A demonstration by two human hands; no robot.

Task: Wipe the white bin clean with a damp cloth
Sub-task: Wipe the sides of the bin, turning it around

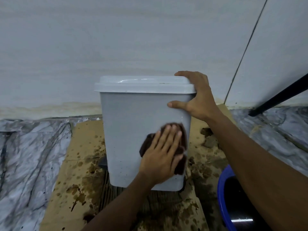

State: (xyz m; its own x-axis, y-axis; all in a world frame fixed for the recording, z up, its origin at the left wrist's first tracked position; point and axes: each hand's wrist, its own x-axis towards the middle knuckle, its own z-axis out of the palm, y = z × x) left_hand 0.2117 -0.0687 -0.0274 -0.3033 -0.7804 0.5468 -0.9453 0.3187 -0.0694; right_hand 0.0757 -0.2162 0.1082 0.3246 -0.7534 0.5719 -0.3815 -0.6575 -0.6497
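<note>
The white rectangular plastic bin stands upright on a sheet of stained brown cardboard on the floor. It is directly ahead of both hands, with its back close to the pale wall. Its long axis is vertical, and the flat lid is closed.

The left hand lies flat with straight fingers and presses a dark brown cloth against the lower right of the front face. It is the working hand. The right hand grasps the upper right corner, with fingers curled over the lid edge and the thumb laid across the front face. It braces the bin.

Judgement: wiping of the front face is in progress. The upper and left areas of that face lie open to the cloth, unobstructed. The right edge of the face is just beside the cloth, so a stroke to the right runs off the corner.

A blue round plastic basin sits near the bin's lower right, under the right forearm. A black rod slants down at far right, well apart from the bin.
</note>
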